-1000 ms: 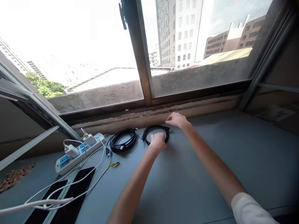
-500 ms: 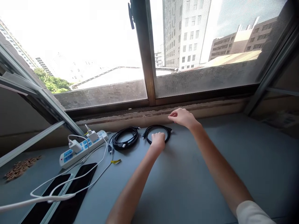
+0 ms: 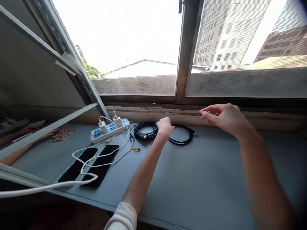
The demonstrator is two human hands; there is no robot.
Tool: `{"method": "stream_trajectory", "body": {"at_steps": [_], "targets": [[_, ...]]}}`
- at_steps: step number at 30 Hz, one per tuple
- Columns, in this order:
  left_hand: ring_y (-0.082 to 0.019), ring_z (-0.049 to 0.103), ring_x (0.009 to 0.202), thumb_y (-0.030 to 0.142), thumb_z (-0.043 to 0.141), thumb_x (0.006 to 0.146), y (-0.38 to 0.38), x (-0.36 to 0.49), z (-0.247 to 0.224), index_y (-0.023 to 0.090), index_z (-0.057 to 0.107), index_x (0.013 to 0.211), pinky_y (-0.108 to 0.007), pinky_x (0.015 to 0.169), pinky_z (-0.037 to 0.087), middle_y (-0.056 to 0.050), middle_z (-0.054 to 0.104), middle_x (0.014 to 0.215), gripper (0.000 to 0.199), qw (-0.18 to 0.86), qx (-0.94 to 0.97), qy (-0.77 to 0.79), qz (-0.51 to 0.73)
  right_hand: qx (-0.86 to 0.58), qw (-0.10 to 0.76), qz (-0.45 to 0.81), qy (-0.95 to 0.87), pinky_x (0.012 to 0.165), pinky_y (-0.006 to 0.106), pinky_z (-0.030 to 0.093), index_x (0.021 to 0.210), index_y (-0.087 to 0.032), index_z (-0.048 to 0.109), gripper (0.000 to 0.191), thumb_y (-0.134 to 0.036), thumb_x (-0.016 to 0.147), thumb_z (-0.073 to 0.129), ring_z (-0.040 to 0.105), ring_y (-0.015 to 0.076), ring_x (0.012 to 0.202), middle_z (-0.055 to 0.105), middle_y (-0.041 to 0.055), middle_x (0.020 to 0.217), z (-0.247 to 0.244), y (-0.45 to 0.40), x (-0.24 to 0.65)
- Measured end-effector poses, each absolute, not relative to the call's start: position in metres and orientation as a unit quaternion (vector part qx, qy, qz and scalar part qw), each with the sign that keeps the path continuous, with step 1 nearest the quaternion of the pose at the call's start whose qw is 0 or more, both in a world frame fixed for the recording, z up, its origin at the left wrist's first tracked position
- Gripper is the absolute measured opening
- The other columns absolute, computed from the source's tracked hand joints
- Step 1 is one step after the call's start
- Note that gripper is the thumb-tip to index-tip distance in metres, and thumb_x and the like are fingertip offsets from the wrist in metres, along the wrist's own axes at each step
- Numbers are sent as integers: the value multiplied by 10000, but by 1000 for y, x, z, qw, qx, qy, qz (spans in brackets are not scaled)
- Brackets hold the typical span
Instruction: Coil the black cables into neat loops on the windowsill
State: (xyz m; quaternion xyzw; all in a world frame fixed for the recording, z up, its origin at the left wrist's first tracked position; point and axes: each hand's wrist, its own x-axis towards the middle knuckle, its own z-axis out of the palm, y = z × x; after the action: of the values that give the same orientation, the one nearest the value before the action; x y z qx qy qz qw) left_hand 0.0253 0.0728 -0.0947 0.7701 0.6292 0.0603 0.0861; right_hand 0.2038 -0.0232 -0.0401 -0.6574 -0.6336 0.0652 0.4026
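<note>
My left hand (image 3: pixel 165 126) is closed at the gap between two coiled black cables; the fingertips are turned away, so what they hold is hidden. Just to its right lies the smaller black cable coil (image 3: pixel 181 143), a connector at its right end and its left end covered by my hand and wrist. The thicker black cable coil (image 3: pixel 146 138) rests on the left side, with connectors showing. My right hand (image 3: pixel 223 119) hovers above and to the right of the smaller coil, fingers loosely bent and apart, nothing seen in them.
A white power strip (image 3: pixel 110 130) with plugged-in chargers stands left of the coils. White charging cables (image 3: pixel 88 164) loop over two dark phones (image 3: pixel 105 163). A metal frame (image 3: pixel 79 65) slants up at left; another person's arm (image 3: pixel 26 147) shows behind it. The window sill (image 3: pixel 155 110) bounds the back.
My left hand has moved from over the smaller coil to its left side. My right hand has shifted right, its fingers opening more. The view has swung left.
</note>
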Motion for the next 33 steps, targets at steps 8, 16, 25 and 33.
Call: {"method": "stream_trajectory", "body": {"at_steps": [8, 16, 25, 33], "targets": [[-298, 530, 1105, 326, 721, 689, 108, -23, -122, 50, 539, 1149, -343, 868, 454, -220, 564, 1170, 566, 150, 659, 734, 59, -589, 501, 37, -633, 483, 179, 493, 826, -194, 723, 181, -20, 872, 714, 619, 150, 514, 625, -56, 650, -29, -41, 201], [-293, 559, 1071, 319, 658, 705, 118, -32, -132, 126, 606, 1011, -330, 851, 452, -168, 612, 1118, 366, 172, 673, 712, 106, -599, 488, 24, -635, 478, 164, 474, 800, -186, 717, 202, 2, 876, 709, 604, 126, 491, 613, -66, 618, -24, -43, 199], [-196, 653, 588, 287, 431, 820, 113, -43, -100, 148, 628, 736, -277, 697, 484, -68, 682, 681, 255, 214, 661, 700, 163, -604, 484, 36, -632, 499, 205, 481, 807, -211, 715, 169, -73, 901, 692, 607, 156, 512, 615, -65, 639, -22, -45, 200], [-284, 620, 873, 384, 408, 864, 87, -69, -45, 172, 550, 774, -320, 709, 461, -139, 649, 857, 271, 46, 613, 713, 338, -621, 437, 49, -649, 521, 220, 448, 765, -222, 701, 176, -123, 907, 668, 602, 166, 510, 610, -75, 635, -24, -37, 192]]}}
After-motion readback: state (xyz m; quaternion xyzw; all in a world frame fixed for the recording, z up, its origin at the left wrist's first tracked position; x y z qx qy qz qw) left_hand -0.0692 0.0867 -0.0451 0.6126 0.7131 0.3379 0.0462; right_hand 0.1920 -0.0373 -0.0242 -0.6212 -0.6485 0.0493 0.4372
